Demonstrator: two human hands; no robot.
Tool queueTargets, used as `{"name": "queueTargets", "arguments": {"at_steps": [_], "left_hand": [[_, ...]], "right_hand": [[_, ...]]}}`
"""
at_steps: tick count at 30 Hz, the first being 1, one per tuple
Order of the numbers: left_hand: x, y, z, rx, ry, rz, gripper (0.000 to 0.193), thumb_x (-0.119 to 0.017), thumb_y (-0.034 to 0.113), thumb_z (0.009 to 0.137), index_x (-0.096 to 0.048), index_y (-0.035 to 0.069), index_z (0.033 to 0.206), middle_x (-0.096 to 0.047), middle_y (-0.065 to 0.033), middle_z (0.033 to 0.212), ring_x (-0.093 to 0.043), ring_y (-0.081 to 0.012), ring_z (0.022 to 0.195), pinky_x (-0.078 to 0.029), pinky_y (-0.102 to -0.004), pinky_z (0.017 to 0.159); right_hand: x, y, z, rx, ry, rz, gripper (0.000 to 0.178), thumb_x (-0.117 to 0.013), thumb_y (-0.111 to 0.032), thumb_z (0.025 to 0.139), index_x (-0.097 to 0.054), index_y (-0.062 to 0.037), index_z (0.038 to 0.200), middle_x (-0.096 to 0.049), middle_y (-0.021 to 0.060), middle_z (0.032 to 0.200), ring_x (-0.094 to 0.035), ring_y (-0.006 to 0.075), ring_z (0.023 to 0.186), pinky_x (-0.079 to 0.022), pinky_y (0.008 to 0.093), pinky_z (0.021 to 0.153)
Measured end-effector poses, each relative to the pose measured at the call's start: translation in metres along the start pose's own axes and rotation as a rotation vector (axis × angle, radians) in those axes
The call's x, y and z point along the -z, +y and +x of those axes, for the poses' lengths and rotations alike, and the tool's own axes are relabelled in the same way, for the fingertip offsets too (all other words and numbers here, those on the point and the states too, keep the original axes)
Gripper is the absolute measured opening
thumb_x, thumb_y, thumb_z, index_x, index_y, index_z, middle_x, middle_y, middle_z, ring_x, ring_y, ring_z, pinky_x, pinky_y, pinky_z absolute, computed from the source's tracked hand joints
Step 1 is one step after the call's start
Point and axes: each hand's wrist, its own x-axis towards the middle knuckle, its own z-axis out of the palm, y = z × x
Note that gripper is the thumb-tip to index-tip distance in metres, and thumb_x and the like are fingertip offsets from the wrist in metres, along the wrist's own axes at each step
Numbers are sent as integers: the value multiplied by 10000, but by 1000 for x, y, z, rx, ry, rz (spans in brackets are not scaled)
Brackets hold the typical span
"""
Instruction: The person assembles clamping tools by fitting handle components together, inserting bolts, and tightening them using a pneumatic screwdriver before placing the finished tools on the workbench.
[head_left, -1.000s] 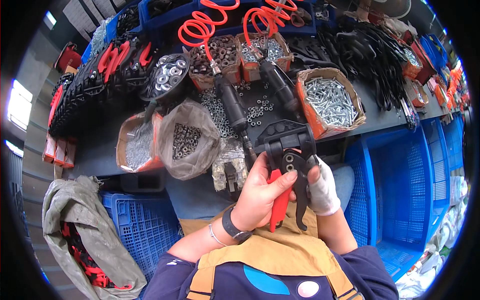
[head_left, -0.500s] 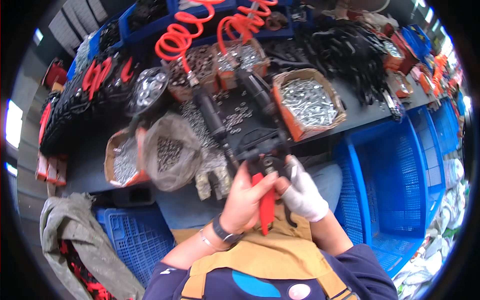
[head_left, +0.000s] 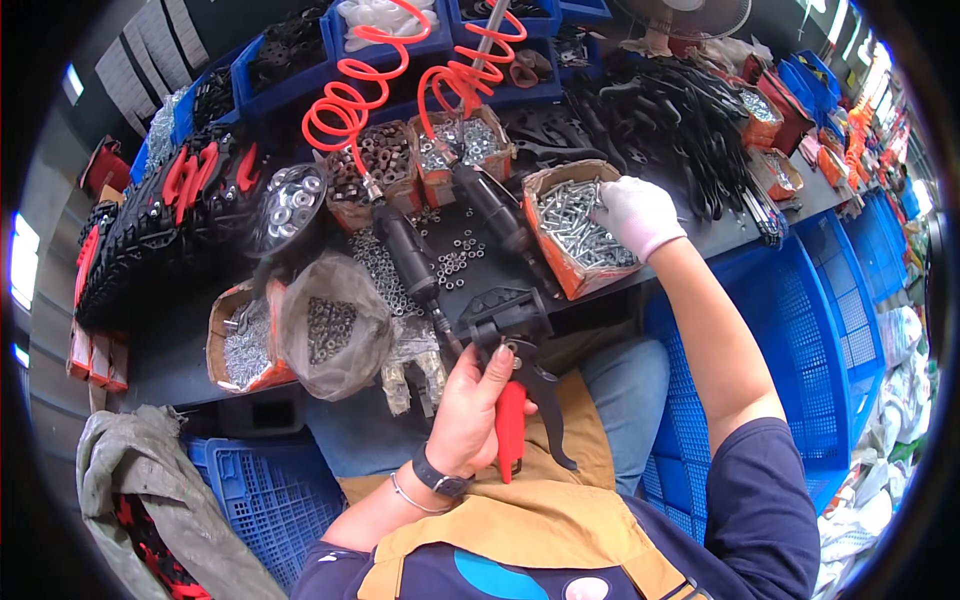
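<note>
My left hand (head_left: 472,412) is closed around a black clamp-like tool with a red handle (head_left: 511,425), its thumb on the black body by a metal fastener. The tool's black head rests at the bench edge and a curved black lever hangs beside the red handle. Away to the right, my right hand (head_left: 643,215) in a white glove dips into an orange cardboard box (head_left: 575,283) of silvery screws (head_left: 580,225). Its fingers are bent together among the screws; what they pinch is hidden.
Two black air drivers (head_left: 405,250) on red coiled hoses lie before me. Loose nuts (head_left: 460,262), a bag of nuts (head_left: 335,325) and a bowl of washers (head_left: 292,205) stand leftward. Black parts (head_left: 690,130) pile at back right; blue crates (head_left: 770,360) stand right.
My right hand has left the tool and moved up and right to the screw box. My left hand keeps hold of the tool, which has shifted slightly left.
</note>
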Motion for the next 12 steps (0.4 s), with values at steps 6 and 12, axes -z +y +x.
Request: {"name": "queueTargets", "arguments": {"at_steps": [6, 12], "left_hand": [[13, 16, -4, -153, 16, -7, 308, -570, 260, 949, -487, 74, 1180, -574, -27, 1012, -623, -134, 811, -550, -276, 630], [30, 27, 0, -127, -86, -105, 280, -559, 240, 953, -512, 100, 1191, -625, -45, 1054, -655, -179, 824, -567, -316, 637]], "right_hand": [[-11, 9, -8, 67, 125, 36, 174, -619, -221, 816, -671, -79, 902, -624, 159, 829, -637, 320, 810, -512, 427, 736], [14, -14, -17, -137, -31, -74, 183, -535, -155, 870, -679, -80, 955, -661, 166, 1009, -673, 299, 906, -542, 390, 764]]}}
